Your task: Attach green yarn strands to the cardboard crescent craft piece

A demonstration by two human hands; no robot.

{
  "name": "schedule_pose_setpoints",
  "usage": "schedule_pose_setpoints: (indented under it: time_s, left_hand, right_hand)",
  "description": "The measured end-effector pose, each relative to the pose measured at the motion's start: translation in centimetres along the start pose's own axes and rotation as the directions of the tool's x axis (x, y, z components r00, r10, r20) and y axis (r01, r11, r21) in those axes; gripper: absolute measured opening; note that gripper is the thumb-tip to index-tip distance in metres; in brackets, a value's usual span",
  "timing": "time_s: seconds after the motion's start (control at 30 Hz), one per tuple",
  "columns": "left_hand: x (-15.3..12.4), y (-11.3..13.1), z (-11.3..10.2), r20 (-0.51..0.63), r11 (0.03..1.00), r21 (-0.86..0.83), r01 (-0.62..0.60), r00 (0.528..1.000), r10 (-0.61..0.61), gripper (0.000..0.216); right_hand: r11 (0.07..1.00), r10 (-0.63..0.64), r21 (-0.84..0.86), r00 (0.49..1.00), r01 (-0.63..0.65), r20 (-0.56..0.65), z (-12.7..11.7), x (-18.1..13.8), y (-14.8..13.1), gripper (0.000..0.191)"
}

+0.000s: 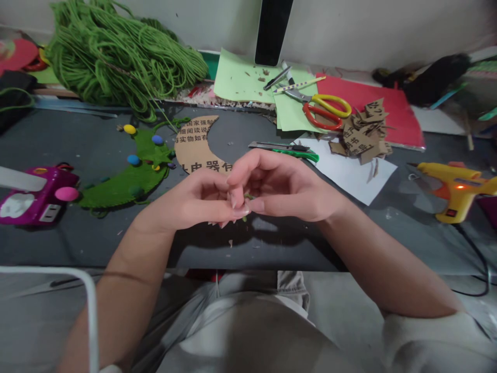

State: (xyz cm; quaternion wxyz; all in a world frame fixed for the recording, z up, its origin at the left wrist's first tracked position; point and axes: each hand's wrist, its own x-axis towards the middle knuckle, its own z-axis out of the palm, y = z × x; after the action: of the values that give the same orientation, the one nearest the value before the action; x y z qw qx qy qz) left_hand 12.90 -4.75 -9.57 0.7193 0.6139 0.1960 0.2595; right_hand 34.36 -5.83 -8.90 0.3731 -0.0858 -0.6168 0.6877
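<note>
My left hand (200,202) and my right hand (289,184) meet above the front of the dark table, thumbs and fingertips pinched together. Between them shows a tiny bit of green yarn (249,196), mostly covered by the fingers. Just behind my hands lies a cardboard crescent (194,147) with printed characters. To its left is a green yarn-wrapped crescent (124,189) dotted with blue, yellow and dark green balls, with a pink ball (67,194) by its left tip. A utility knife (283,147) with a green handle rests beyond my right hand.
A large heap of green yarn (120,57) sits at the back left. Scissors (326,106) and cardboard scraps (365,132) lie on coloured paper at the back. A yellow glue gun (454,186), its light glowing, stands right; a purple power socket (39,199) is left.
</note>
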Motion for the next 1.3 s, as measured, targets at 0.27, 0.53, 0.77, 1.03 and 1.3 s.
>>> schedule_pose_setpoints:
  time_s: [0.27, 0.53, 0.77, 1.03, 1.3]
  left_hand:
    - [-0.06, -0.09, -0.01, 0.002, 1.000, -0.025, 0.013, 1.000, -0.013, 0.016]
    - [0.01, -0.05, 0.07, -0.040, 0.999, 0.010, 0.038, 0.999, -0.037, 0.018]
    - [0.07, -0.06, -0.01, -0.036, 0.999, 0.026, 0.040, 0.999, -0.039, 0.018]
    - [0.16, 0.07, 0.12, -0.062, 0.996, 0.089, -0.009, 0.998, 0.015, 0.022]
    - [0.22, 0.24, 0.27, -0.055, 0.995, 0.099, -0.013, 0.998, 0.018, 0.022]
  right_hand:
    - [1.000, -0.005, -0.015, 1.000, 0.005, 0.005, -0.10, -0.03, 0.04, 0.027]
    - [1.000, -0.018, 0.001, 1.000, 0.018, 0.004, -0.23, 0.04, 0.20, 0.027]
    - [1.000, -0.011, 0.013, 1.000, 0.011, -0.002, -0.23, 0.01, 0.06, 0.026]
    - [1.000, 0.010, 0.015, 1.000, -0.010, -0.007, -0.51, -0.05, 0.24, 0.028]
    - [0.998, 0.028, 0.050, 1.000, -0.027, -0.010, -0.36, -0.09, 0.21, 0.027]
